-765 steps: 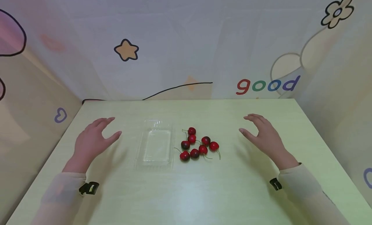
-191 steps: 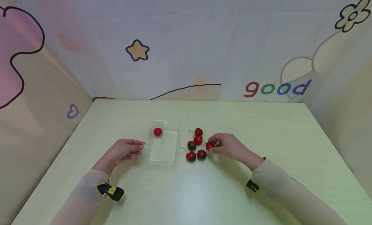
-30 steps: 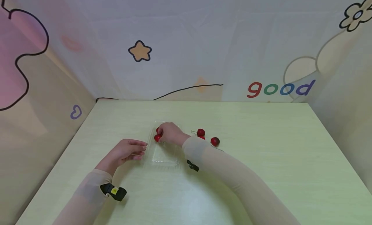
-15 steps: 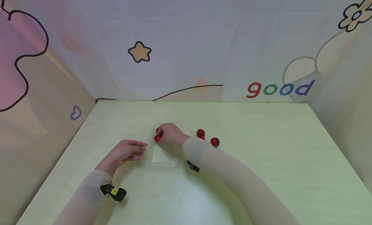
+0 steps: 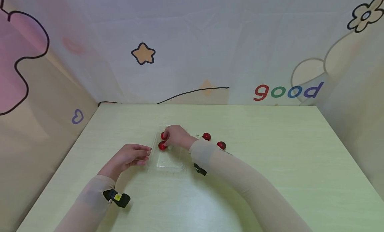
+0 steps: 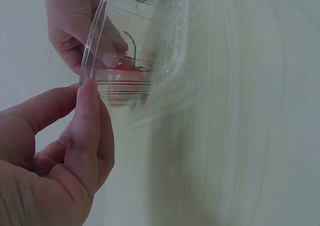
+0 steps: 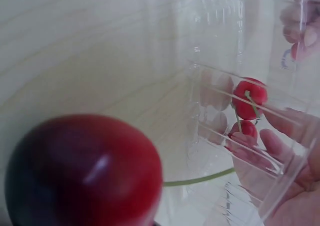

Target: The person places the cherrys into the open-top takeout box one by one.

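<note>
**Cherries going into the tray: two in, the rest outside**

The work in hand is moving cherries from the table (image 5: 270, 152) into the clear tray (image 5: 169, 163), and by my reading it is in its early part.

The right hand (image 5: 175, 137) reaches across over the far end of the tray, its fingers curled round a cherry (image 5: 162, 145) that sits low at the tray's left side. The right wrist view shows a big dark-red cherry close to the lens, with a green stem trailing off it; whether the fingers have let go of the cherry in the tray I cannot tell, so I count it as held. A second cherry (image 5: 163, 135) lies just behind it in the far left corner, touching or nearly touching the hand.

The left hand (image 5: 132, 157) rests on the table at the tray's left edge. In the left wrist view its thumb (image 6: 86, 131) and forefinger pinch the tray's rim (image 6: 92, 50), steadying it.

Done, as far as can be seen: one cherry lies in the tray and another is being set beside it.

Left: two loose cherries show on the table to the right of the tray, one (image 5: 206, 136) farther back and one (image 5: 221, 145) nearer. The right forearm (image 5: 228, 172) covers the spot just beside the tray, so more may lie hidden there. Most of the tray's floor is bare.
</note>
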